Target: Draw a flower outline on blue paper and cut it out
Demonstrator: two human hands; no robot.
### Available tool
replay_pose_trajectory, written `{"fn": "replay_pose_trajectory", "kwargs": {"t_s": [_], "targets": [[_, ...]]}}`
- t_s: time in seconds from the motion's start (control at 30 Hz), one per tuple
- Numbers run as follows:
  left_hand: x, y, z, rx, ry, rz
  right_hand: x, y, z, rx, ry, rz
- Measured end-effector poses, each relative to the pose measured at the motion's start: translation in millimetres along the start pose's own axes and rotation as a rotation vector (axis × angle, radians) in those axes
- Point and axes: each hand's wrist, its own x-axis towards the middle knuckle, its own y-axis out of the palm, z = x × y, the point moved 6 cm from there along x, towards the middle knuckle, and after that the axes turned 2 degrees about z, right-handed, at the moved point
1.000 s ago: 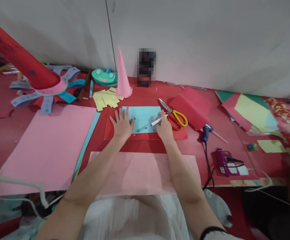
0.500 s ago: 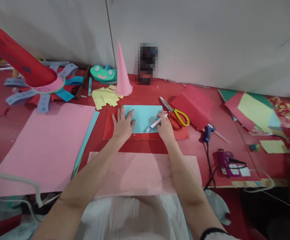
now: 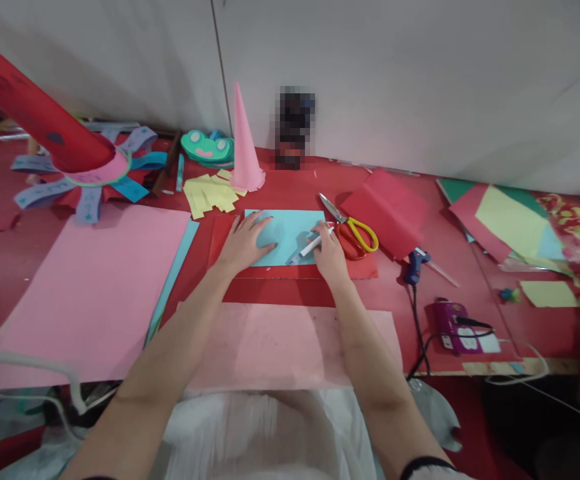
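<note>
A light blue sheet of paper (image 3: pixel 290 230) lies on a red sheet (image 3: pixel 290 273) in front of me. My left hand (image 3: pixel 247 243) rests on the blue sheet's left side, fingers spread and holding nothing. In my right hand (image 3: pixel 328 248) is a white pen (image 3: pixel 311 247), its tip pointing down and left over the blue sheet's lower part; whether the tip touches cannot be made out. Scissors with one yellow and one red handle (image 3: pixel 363 235) lie just right of the blue sheet, close to my right hand.
Behind stand a pink paper cone (image 3: pixel 245 150) and yellow paper pieces (image 3: pixel 211 195). Large pink paper (image 3: pixel 100 287) and a red paper tube (image 3: pixel 45 113) lie left. Right are folded red paper (image 3: pixel 387 210), a corded glue gun (image 3: pixel 416 267) and a purple box (image 3: pixel 454 327).
My left hand has turned on the blue sheet, its fingers now reaching further right. The right hand with the pen has hardly moved.
</note>
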Motion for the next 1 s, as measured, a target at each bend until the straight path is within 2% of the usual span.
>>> {"fn": "replay_pose_trajectory", "kwargs": {"t_s": [0.13, 0.2, 0.27, 0.33, 0.4, 0.5, 0.57, 0.63, 0.7, 0.8, 0.87, 0.9, 1.0], "targets": [[0.0, -11.5, 14.3, 0.006, -0.139, -0.19, 0.1, -0.5, 1.1, 0.0, -0.007, 0.003], [-1.7, -19.2, 16.1, -0.015, -0.151, -0.281, 0.1, -0.7, 1.7, -0.002, -0.006, 0.007], [-2.4, -20.3, 11.2, -0.025, -0.104, -0.283, 0.0, -1.0, 2.2, -0.001, -0.004, 0.009], [-2.0, -14.8, 4.3, -0.007, -0.052, -0.204, -0.2, -1.2, 2.5, -0.006, -0.001, 0.011], [-2.1, -10.1, 3.3, 0.024, -0.083, -0.145, -0.3, -1.3, 2.5, -0.016, 0.004, 0.01], [-5.3, -15.7, 6.3, 0.027, -0.177, -0.232, 0.1, -1.2, 2.4, -0.022, -0.003, 0.004], [-8.1, -18.5, -3.0, -0.024, -0.094, -0.28, 0.5, -0.7, 2.5, -0.024, -0.022, 0.004], [-11.1, -11.2, -22.4, -0.096, 0.09, -0.197, 0.8, -0.2, 2.4, -0.035, -0.036, 0.009], [-16.3, 4.2, -43.9, -0.139, 0.267, -0.019, 0.8, -0.5, 2.3, -0.047, -0.041, 0.01], [-23.6, 24.3, -60.4, -0.147, 0.382, 0.196, 0.5, -1.5, 3.1, -0.048, -0.039, 0.011], [-24.0, 31.4, -56.2, -0.094, 0.346, 0.274, 0.5, -1.4, 3.9, -0.041, -0.031, 0.02], [-22.6, 32.0, -49.7, -0.052, 0.297, 0.276, 0.4, -1.2, 4.1, -0.036, -0.026, 0.023], [-16.1, 22.4, -19.7, 0.066, 0.055, 0.142, 0.4, -1.1, 4.1, -0.019, -0.012, 0.014]]}}
